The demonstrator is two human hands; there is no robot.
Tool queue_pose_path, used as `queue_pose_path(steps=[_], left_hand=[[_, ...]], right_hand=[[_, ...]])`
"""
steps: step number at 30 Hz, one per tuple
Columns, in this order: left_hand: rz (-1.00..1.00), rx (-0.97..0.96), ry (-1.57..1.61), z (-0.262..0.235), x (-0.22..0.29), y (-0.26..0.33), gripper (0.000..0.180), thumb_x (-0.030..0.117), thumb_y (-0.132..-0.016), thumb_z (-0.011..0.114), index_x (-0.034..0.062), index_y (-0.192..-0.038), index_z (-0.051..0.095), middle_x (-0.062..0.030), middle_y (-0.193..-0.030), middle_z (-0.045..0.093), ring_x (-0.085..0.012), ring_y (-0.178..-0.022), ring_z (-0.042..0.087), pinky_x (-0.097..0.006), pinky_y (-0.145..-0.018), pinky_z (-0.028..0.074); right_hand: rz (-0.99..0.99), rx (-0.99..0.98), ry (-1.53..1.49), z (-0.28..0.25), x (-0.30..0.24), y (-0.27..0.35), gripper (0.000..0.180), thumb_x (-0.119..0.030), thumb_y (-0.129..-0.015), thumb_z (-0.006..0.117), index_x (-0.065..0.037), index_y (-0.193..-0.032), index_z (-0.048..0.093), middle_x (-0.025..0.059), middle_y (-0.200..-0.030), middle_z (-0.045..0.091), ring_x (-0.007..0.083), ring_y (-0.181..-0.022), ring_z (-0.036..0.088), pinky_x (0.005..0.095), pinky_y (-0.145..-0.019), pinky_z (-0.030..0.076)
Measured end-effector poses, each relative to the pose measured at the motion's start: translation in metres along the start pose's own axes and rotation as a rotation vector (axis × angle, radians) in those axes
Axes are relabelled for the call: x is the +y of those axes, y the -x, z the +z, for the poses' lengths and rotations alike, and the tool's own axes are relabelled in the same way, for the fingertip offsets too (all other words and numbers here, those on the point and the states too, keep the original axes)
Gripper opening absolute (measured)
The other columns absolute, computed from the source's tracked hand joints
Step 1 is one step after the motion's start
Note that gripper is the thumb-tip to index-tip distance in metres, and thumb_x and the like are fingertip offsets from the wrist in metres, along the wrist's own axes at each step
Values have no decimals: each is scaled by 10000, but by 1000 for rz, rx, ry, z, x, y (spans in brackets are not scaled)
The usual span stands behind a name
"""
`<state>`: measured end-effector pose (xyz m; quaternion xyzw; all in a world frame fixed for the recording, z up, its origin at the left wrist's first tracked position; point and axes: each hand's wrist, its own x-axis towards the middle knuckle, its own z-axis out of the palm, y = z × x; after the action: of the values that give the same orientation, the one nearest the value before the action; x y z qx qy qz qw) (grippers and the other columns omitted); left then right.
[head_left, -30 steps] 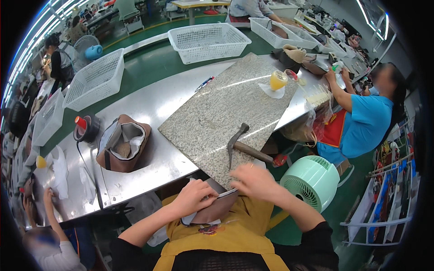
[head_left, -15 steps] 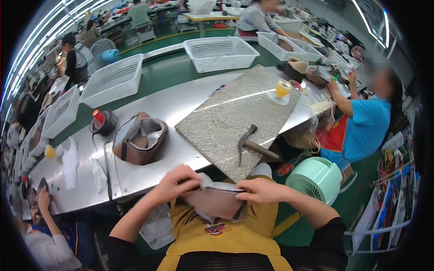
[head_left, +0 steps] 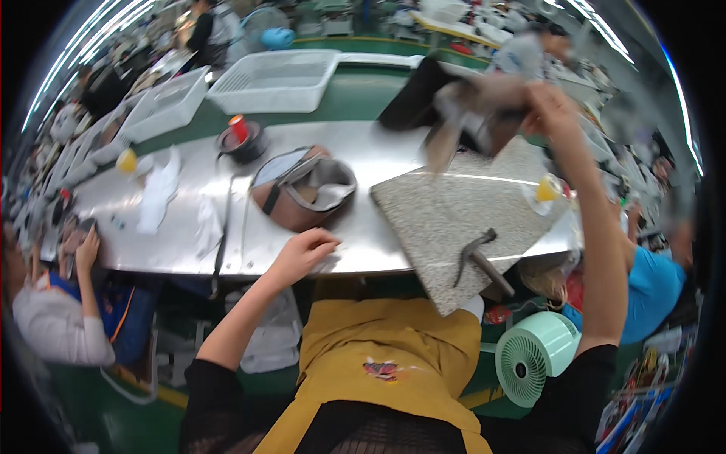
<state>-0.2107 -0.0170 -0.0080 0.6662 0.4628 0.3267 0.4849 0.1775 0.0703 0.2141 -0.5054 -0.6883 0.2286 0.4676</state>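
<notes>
My right hand is raised over the far part of the stone slab, its fingers closed on a floppy brown piece with greyish lining. Motion smears this piece, so its kind is unclear. A black flap hangs at its left; whether it belongs to the same piece I cannot tell. My left hand hovers at the bench's near edge, empty, its fingers loosely bent. Just beyond it stands a brown, bag-shaped piece with grey lining and its mouth up. A hammer lies on the slab.
A dark spool holder with red top stands on the metal bench. White baskets line its far side. A yellow-filled container sits on the slab. A green fan is at lower right. Co-workers sit left and right.
The brown piece has left my lap, going up and away to the far right in my right hand. My left hand has let go of it. The view has turned left.
</notes>
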Motion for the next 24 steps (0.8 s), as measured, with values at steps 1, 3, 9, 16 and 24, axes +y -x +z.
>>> queue_pose_path(steps=[1, 3, 9, 16, 24], left_hand=[[68, -7, -37, 10, -1, -7, 210, 174, -907, 586, 3, -1015, 646, -68, -921, 617, -147, -836, 596, -269, -757, 476], [120, -49, -174, 17, 7, -14, 176, 143, -898, 589, 26, -1012, 655, -65, -909, 600, -160, -848, 583, -280, -763, 464], [522, 368, -664, 4, 7, -4, 162, 127, -838, 640, 61, -985, 645, -64, -947, 593, -247, -880, 572, -328, -755, 479], [548, 594, -1182, 17, 22, -49, 374, 252, -747, 702, 96, -1077, 618, -27, -959, 614, -188, -927, 549, -350, -834, 371], [740, 538, -885, 10, 83, -90, 219, 89, -768, 665, 118, -984, 679, 8, -845, 644, -193, -839, 563, -339, -788, 395]], right_hand=[[-48, 54, 8, -24, 6, -24, 401, -318, -945, 555, -36, -1229, 541, 67, -932, 625, 105, -684, 628, 211, -582, 508], [-430, 302, 286, -45, 28, -45, 516, -289, -942, 560, -18, -1355, 413, 99, -1062, 624, 128, -764, 630, 230, -619, 529], [-231, -70, 608, 34, 49, 71, 365, -150, -877, 613, -64, -1225, 547, 164, -1419, 408, 266, -1200, 495, 340, -874, 472], [157, -434, 702, 35, 94, 204, 422, -173, -814, 670, -68, -1204, 549, 183, -1331, 461, 359, -1177, 486, 411, -979, 412], [103, -181, 674, 43, 140, 216, 441, -56, -785, 640, -140, -1207, 544, 83, -1049, 563, 282, -1019, 546, 377, -800, 487]])
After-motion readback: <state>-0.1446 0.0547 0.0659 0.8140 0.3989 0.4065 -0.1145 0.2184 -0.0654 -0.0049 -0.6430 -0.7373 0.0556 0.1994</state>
